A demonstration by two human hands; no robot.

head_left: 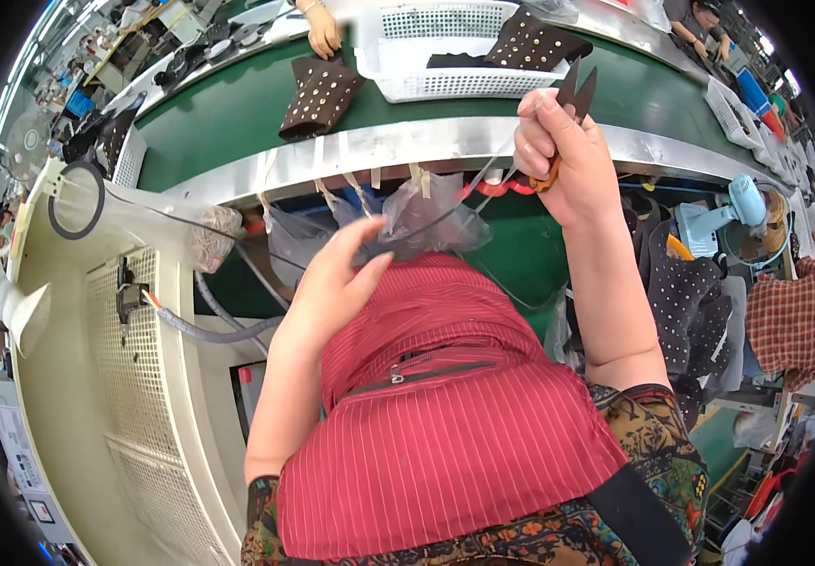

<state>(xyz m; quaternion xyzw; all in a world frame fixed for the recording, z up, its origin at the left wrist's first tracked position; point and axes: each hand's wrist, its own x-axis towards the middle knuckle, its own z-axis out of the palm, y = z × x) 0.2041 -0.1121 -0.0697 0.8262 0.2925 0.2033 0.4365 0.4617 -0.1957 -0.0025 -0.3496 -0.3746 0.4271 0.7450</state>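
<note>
Both arms come up from the bottom of the picture. The left hand (332, 283) is held out low with its fingers (356, 247) loose and a little spread, holding nothing. The right hand (558, 156) is raised higher, its fingers curled tight in a fist.

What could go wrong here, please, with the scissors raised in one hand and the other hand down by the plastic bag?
1. The right hand holds small scissors with blades open and pointing up; a slip could nick a finger.
2. A thin thread seems to run from that hand toward the left hand; it might snag on the clear plastic bag taped to the metal conveyor edge.
</note>
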